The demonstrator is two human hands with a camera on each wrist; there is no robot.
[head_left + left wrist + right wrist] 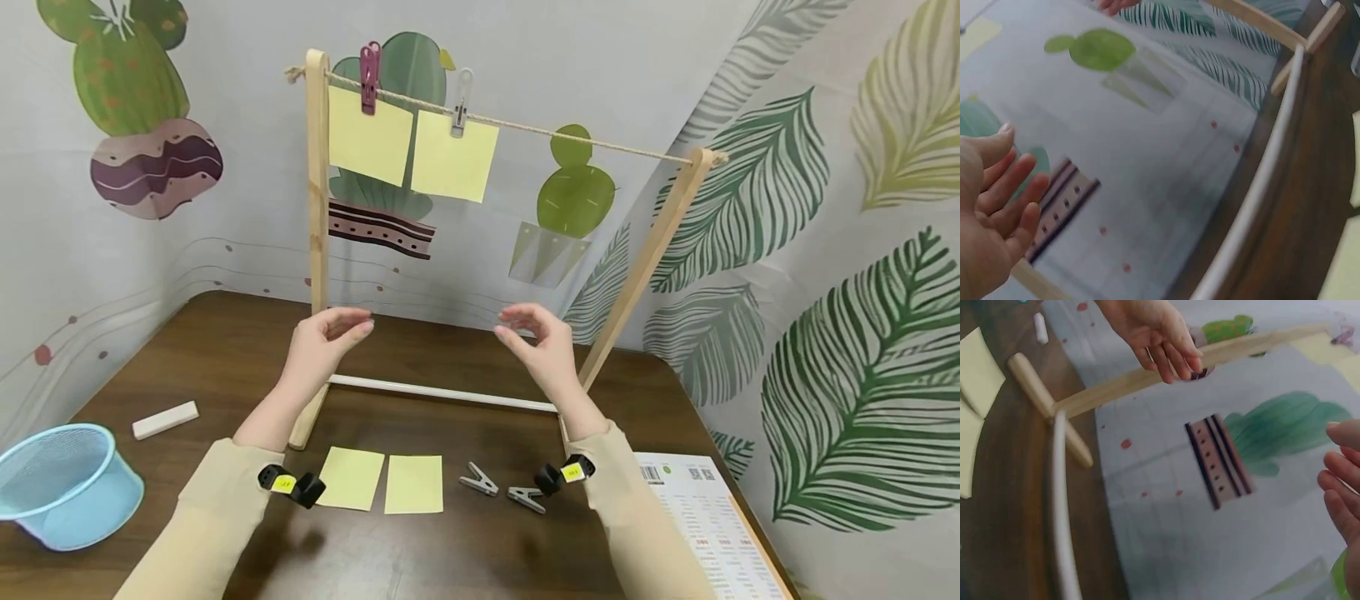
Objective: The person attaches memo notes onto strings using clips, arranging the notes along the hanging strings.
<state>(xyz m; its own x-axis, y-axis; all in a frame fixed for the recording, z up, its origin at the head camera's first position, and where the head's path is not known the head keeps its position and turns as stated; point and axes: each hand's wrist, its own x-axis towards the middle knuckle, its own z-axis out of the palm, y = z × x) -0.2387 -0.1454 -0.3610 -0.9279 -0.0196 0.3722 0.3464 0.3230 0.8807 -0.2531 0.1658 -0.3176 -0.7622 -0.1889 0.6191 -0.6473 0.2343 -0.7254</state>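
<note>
Both hands are raised over the table with loosely bent fingers and nothing in them. My left hand (326, 343) overlaps the left post of a wooden frame (318, 183) in the head view. Opposite it, my right hand (546, 346) is beside the right post, thumb apart from the fingers. Between the posts runs a rope (570, 138). A dark pink clothespin (369, 79) and a clear-grey clothespin (459, 117) each clip a yellow paper square to it. Two more yellow papers (414, 484) lie below, beside two grey clothespins (478, 480) on the table.
A white bar (450, 393) joins the posts low down. At the left are a blue mesh basket (90, 500) and a white block (165, 420). A printed sheet (697, 508) lies at the right edge. Patterned cloth (247, 150) hangs behind.
</note>
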